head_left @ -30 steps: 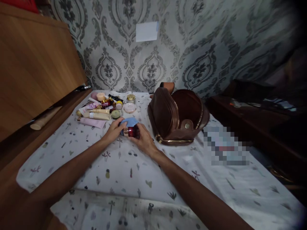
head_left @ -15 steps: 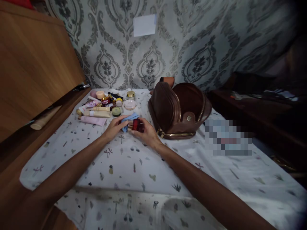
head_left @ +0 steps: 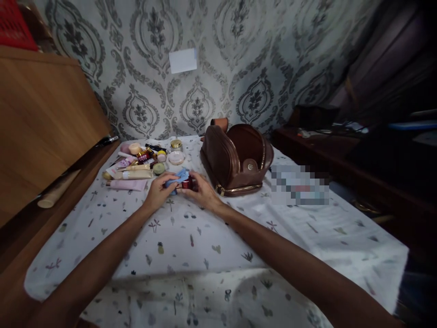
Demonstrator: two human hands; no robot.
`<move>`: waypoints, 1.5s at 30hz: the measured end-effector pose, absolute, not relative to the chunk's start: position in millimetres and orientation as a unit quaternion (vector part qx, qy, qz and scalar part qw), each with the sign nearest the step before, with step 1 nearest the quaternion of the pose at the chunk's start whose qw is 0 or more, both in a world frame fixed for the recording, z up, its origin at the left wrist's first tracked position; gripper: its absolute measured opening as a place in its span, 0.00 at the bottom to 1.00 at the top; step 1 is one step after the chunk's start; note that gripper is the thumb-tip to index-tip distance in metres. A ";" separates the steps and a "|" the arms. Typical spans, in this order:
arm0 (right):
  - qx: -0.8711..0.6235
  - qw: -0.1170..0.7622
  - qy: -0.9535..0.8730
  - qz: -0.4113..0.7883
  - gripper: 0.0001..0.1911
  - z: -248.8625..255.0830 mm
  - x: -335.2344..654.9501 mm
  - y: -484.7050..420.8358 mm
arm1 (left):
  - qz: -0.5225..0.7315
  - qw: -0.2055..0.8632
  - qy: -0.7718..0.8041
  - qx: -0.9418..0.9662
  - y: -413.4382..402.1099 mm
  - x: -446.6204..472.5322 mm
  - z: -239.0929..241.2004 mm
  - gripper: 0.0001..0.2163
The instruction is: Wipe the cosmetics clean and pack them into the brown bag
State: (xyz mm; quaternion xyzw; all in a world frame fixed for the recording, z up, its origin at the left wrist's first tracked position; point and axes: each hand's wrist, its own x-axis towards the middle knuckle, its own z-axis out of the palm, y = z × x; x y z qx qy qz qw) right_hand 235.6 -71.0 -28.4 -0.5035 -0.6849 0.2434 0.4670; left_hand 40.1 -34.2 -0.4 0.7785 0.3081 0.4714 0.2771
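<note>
Over the middle of the table, my left hand (head_left: 160,189) is closed on a light blue cloth (head_left: 179,176), pressing it to a small dark red cosmetic bottle (head_left: 186,183). My right hand (head_left: 204,191) grips the bottle from the other side, and its fingers hide part of it. Just beyond my left hand lie several cosmetics: a pink tube (head_left: 128,184), a cream tube (head_left: 136,174), a green-topped jar (head_left: 159,168), a round white compact (head_left: 176,157) and a gold-lidded jar (head_left: 176,145). To the right of my hands stands an unzipped brown leather bag (head_left: 221,159).
A patterned white cloth (head_left: 211,228) covers the table. At the left rises a wooden cabinet (head_left: 44,123), with a beige tube (head_left: 58,189) on the ledge below it. A blurred-out item (head_left: 300,184) lies right of the bag. Dark furniture (head_left: 307,150) borders the right side.
The view has shifted, so the bag and cosmetics sit further left and a little lower in frame. Both hands still hold the cloth and bottle, with the cloth slightly refolded.
</note>
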 end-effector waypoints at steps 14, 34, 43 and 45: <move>-0.509 0.457 -0.693 0.226 0.34 -22.2 238.8 -73.9 | 0.466 0.253 0.312 0.788 -34.4 37.5 -4.7 0.10; -0.508 0.410 -0.730 0.204 0.42 -21.0 248.8 -70.1 | 0.437 0.329 0.354 0.758 -31.7 39.5 -9.8 0.16; -0.510 0.442 -0.706 0.214 0.36 -21.9 245.3 -73.0 | 0.441 0.257 0.333 0.793 -36.5 38.8 -3.2 0.11; -0.523 0.457 -0.691 0.200 0.35 -23.7 245.1 -70.9 | 0.437 0.248 0.321 0.803 -39.2 39.5 -0.8 0.10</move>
